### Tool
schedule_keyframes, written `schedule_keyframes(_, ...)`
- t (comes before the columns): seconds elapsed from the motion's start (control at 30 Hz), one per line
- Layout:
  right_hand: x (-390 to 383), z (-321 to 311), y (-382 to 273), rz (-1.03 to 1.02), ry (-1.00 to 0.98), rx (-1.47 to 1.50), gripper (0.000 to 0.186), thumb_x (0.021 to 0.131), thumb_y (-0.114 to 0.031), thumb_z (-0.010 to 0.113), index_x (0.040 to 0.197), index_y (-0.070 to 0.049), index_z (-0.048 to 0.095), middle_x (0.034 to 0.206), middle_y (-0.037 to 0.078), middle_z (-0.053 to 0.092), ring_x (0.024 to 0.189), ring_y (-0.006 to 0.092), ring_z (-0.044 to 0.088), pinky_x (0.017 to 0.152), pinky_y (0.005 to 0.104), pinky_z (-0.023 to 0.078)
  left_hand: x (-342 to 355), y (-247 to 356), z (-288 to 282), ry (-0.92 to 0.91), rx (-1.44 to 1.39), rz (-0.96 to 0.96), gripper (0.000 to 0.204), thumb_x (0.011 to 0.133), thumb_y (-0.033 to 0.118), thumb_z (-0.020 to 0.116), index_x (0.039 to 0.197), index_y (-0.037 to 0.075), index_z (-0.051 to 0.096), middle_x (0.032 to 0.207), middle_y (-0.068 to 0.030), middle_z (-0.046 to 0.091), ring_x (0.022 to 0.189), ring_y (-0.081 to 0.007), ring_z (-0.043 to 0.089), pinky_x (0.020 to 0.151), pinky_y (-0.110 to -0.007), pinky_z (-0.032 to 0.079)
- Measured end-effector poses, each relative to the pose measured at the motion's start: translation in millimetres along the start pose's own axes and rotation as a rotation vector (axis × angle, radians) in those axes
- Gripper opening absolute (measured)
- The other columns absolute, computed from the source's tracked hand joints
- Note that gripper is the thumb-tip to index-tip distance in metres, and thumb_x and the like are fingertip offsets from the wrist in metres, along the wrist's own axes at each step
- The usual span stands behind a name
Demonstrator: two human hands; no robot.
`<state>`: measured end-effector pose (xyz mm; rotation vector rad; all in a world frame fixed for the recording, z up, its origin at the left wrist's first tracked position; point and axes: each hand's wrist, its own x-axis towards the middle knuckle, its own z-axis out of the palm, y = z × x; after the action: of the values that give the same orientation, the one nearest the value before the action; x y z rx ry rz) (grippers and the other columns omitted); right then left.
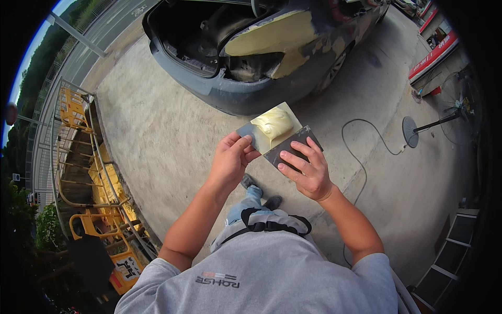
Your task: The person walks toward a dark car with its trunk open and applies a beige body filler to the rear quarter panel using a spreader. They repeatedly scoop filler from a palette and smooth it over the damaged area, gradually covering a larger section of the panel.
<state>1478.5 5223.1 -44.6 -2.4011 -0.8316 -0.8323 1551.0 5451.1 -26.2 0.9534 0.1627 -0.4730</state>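
Observation:
Between my hands a mound of pale yellow body filler [276, 123] lies on a flat rectangular metal plate [246, 131]. My left hand [234, 155] pinches the plate's left corner, thumb on top. In my right hand [308, 170] is a dark flat spreader [286, 148], fingers laid across its upper face. The spreader's far edge lies close along the filler's right side; whether it touches the plate cannot be told. Beyond both hands stands a grey car [209, 97] with its rear open and yellow filler patches [277, 36] on the rear side panel.
A standing fan [410, 131] is on the concrete floor to the right, with a cable [349, 125] looping across the ground near me. Yellow barriers [107, 230] and metal railing [97, 152] line the left side. A metal-framed rack [451, 256] stands at the lower right.

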Motion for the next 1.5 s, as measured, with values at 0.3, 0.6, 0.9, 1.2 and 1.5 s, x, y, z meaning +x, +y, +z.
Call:
schedule_keyframes(0.3, 6, 6, 1, 0.016, 0.072, -0.017, 0.028, 0.083, -0.009, 0.066, 0.107, -0.018, 0.079, 0.127, 0.0, 0.07, 0.119, 0.0298, 0.062, 0.108, 0.0554, 0.044, -2, 1, 1, -0.035, -0.025, 0.0, 0.019, 0.102, 0.006, 0.056, 0.116, -0.004, 0.063, 0.1, -0.0086, 0.072, 0.082, -0.0132, 0.072, 0.081, -0.029, 0.063)
schedule_keyframes(0.6, 9, -4, 25, 1.018, 0.456, 1.211, 0.023, 0.103, -0.005, 0.047, 0.12, 0.0, 0.061, 0.115, 0.009, 0.07, 0.105, 0.0179, 0.065, 0.096, 0.0319, 0.05, -4, 2, -15, 0.006, 0.196, 0.133, 0.025, 0.103, 0.008, 0.056, 0.123, -0.005, 0.064, 0.108, -0.0088, 0.072, 0.091, -0.0157, 0.072, 0.087, -0.033, 0.061)
schedule_keyframes(0.9, 26, 3, 39, 1.096, 0.426, 1.157, 0.021, 0.104, -0.006, 0.046, 0.119, 0.0, 0.06, 0.111, 0.005, 0.068, 0.099, 0.0105, 0.062, 0.093, 0.028, 0.05, -13, -2, -15, -0.204, 0.593, 0.321, 0.029, 0.105, 0.011, 0.058, 0.127, -0.006, 0.065, 0.105, -0.0061, 0.072, 0.095, -0.0112, 0.064, 0.085, -0.029, 0.054)
schedule_keyframes(1.2, 18, 33, -2, 1.19, 0.514, 1.332, 0.025, 0.104, -0.006, 0.045, 0.123, 0.0, 0.06, 0.118, 0.007, 0.067, 0.108, 0.0132, 0.062, 0.098, 0.0309, 0.049, -12, -25, 1, -0.264, 0.631, 0.242, 0.031, 0.103, 0.007, 0.059, 0.132, -0.004, 0.064, 0.111, -0.0072, 0.072, 0.095, -0.0109, 0.063, 0.087, -0.028, 0.052)
schedule_keyframes(1.5, 30, 12, 24, 1.237, 0.589, 1.551, 0.036, 0.105, -0.01, 0.044, 0.138, -0.003, 0.056, 0.141, 0.009, 0.058, 0.13, 0.0207, 0.054, 0.112, 0.0371, 0.04, -13, -27, 4, -0.394, 1.313, 0.589, 0.026, 0.09, 0.002, 0.066, 0.116, -0.004, 0.069, 0.096, -0.0244, 0.071, 0.081, -0.0432, 0.067, 0.073, -0.045, 0.055)
